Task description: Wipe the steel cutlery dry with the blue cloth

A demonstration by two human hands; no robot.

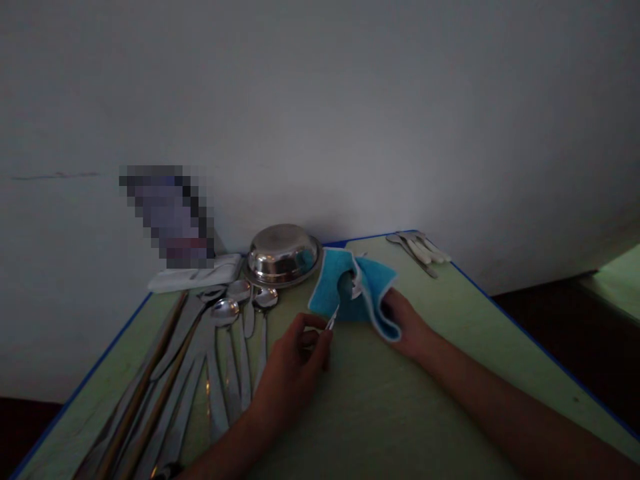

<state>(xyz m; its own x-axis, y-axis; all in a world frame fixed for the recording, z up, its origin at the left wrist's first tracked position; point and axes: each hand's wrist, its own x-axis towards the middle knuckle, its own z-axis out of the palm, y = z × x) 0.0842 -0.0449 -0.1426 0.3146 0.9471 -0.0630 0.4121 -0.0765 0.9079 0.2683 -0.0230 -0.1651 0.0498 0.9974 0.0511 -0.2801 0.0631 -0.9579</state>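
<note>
Pinched by its handle in my left hand is a metal spoon, its bowl pointing away from me against a blue cloth. My right hand is closed around the right side of this cloth, which has a pale edge and hangs folded just above the table. The cloth hides most of my right fingers. To the left of my left hand lie several metal spoons and long-handled utensils, crowded together.
An upturned shiny metal bowl stands by the wall. Left of it, a blurred-out upright object rests on a white folded item. Several pieces of cutlery, some white-handled, lie at the table's far right corner. The green table has blue edges.
</note>
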